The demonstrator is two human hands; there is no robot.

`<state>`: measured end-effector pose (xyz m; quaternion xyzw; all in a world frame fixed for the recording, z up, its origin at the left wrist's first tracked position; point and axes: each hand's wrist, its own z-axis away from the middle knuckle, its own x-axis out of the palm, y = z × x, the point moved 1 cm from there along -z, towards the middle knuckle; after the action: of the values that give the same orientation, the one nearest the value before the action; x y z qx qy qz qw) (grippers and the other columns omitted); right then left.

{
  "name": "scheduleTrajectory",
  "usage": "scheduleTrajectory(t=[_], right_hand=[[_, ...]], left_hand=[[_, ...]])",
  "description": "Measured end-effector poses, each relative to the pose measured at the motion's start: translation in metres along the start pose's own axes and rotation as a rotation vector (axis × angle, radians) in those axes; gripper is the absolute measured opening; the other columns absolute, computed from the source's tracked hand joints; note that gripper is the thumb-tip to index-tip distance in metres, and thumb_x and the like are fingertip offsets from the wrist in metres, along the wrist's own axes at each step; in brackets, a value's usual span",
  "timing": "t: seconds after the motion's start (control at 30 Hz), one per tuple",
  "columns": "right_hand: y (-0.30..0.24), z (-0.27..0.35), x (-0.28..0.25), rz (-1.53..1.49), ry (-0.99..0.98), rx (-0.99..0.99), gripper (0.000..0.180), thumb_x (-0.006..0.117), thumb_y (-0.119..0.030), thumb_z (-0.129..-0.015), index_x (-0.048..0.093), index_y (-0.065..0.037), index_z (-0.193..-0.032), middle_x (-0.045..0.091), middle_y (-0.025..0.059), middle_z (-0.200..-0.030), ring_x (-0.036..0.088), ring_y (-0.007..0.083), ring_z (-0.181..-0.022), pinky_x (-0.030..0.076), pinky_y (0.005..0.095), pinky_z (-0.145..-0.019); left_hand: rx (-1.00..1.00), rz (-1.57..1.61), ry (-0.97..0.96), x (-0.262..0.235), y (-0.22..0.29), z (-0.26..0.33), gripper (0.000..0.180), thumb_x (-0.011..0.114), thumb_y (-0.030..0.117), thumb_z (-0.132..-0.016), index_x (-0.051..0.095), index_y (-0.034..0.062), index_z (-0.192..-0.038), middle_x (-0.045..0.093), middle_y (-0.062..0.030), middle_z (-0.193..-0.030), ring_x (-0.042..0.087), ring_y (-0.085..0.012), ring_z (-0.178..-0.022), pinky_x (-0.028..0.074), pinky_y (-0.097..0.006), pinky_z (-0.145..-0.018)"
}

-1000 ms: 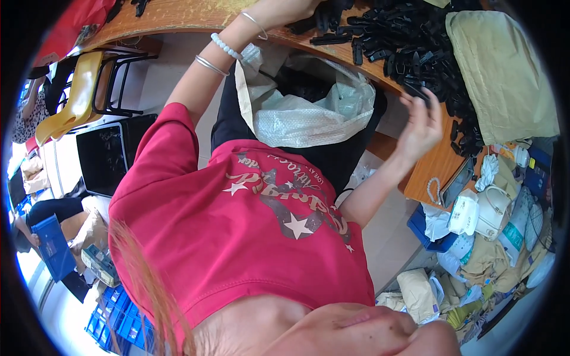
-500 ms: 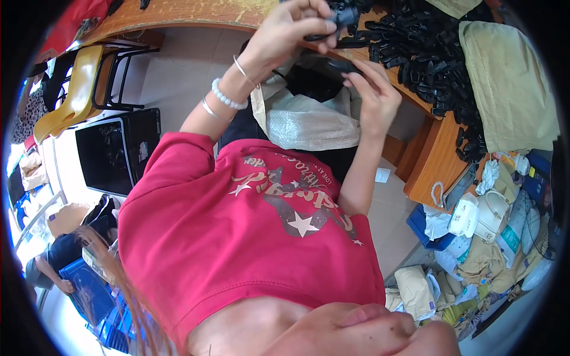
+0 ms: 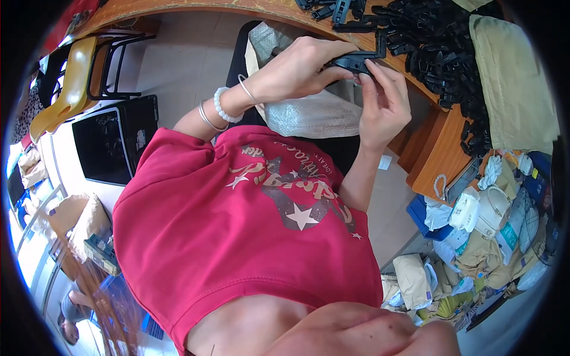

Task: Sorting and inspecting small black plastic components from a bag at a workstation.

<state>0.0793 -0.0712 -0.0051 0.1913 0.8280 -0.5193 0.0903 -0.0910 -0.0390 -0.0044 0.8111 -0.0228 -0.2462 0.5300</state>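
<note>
Black plastic clip (image 3: 351, 61) sits between both hands, raised just above the near edge of the wooden surface (image 3: 442, 148) and over the person's lap. The left hand (image 3: 297, 68) comes in from the left with its grip closed round the clip's left end, fingers curled over the top and thumb underneath. The right hand (image 3: 385, 104) stands upright beneath and to the right, fingertips (image 3: 369, 74) pressed against the clip's right end, so its grip is closed on the same piece, though how tightly cannot be told. On the left wrist are a white bead bracelet (image 3: 221, 105) and thin silver bangles (image 3: 205, 117). Just below the hands a clear plastic bag (image 3: 309, 115) lies open in the lap, against dark trousers. A heap of black plastic clips (image 3: 442, 56) of the same kind is spread across the surface beyond the hands, and beside it to the right lies a folded olive cloth (image 3: 513, 83). The person wears a red shirt (image 3: 237, 237) with star prints. To the left, on the floor, stand a black crate (image 3: 113, 142) and a yellow chair (image 3: 65, 83). At the lower right, bags and packages (image 3: 481, 231) are piled under the surface's edge.
</note>
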Motion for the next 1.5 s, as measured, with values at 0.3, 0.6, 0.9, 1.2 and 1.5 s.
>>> scheduleTrajectory(t=[0.3,0.6,0.9,1.2,1.5], right_hand=[[0.004,-0.006,-0.004,-0.063,-0.073,0.075,0.028,0.072,0.001,-0.075,0.069,-0.002,-0.103,0.062,0.0065,-0.091,0.057,0.0124,-0.074,0.046,0.0228,-0.065],[0.021,-0.04,0.001,0.762,-0.016,0.067,0.019,0.07,-0.022,-0.081,0.07,-0.003,-0.085,0.061,0.0096,-0.082,0.062,0.0263,-0.07,0.048,0.0359,-0.06],[0.033,-0.025,0.003,0.19,0.161,0.272,0.015,0.066,-0.001,-0.083,0.063,0.005,-0.096,0.065,0.0091,-0.076,0.064,0.0131,-0.066,0.05,0.0246,-0.057],[0.009,-0.016,0.0,-0.731,-0.035,0.312,0.022,0.062,0.008,-0.082,0.062,0.009,-0.104,0.063,0.0167,-0.097,0.066,0.0191,-0.08,0.054,0.0254,-0.072],[-0.001,-0.006,-0.006,-0.199,-0.042,0.102,0.02,0.068,0.008,-0.075,0.07,0.002,-0.094,0.066,0.0099,-0.094,0.063,0.0161,-0.084,0.051,0.0245,-0.071]], left_hand=[[0.138,-0.061,-0.001,0.004,-0.014,0.005,0.036,0.069,0.014,-0.081,0.06,0.0004,-0.114,0.065,-0.0185,-0.084,0.063,-0.0299,-0.067,0.051,-0.033,-0.063],[-0.236,0.812,0.315,-0.038,-0.068,-0.016,0.037,0.057,0.032,-0.092,0.068,0.0004,-0.076,0.062,-0.0048,-0.067,0.057,-0.0104,-0.065,0.046,-0.024,-0.06],[0.017,-0.755,0.249,-0.059,-0.065,-0.075,0.023,0.071,0.014,-0.079,0.062,-0.0043,-0.091,0.059,-0.015,-0.081,0.058,-0.0238,-0.072,0.048,-0.034,-0.063],[-0.361,0.568,-0.052,-0.014,-0.004,-0.02,0.026,0.055,0.025,-0.094,0.062,-0.0001,-0.092,0.055,-0.0035,-0.053,0.044,-0.0046,-0.041,0.03,-0.018,-0.04],[-0.531,0.555,-0.225,-0.012,-0.015,-0.014,0.032,0.052,0.021,-0.092,0.062,-0.0032,-0.111,0.057,-0.0062,-0.054,0.046,-0.0047,-0.04,0.032,-0.017,-0.038]])
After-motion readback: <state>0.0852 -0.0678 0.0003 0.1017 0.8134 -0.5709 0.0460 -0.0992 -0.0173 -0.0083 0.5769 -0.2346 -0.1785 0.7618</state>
